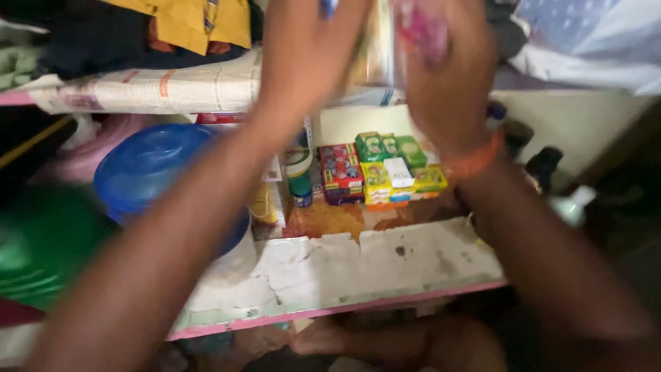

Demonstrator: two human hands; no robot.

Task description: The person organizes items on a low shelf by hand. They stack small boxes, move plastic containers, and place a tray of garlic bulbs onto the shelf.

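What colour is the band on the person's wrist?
Orange. The wristband sits on the right wrist, clearest in the head view, just below the raised right hand.

Motion blur smears both hands, left hand (306, 52) and right hand (447, 76), their fingertips cut off by the top edge.

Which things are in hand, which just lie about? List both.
In hand: left hand and right hand on a blurred clear packet.
Lying about: small boxes, blue lid, newspaper, yellow cloth, shelf.
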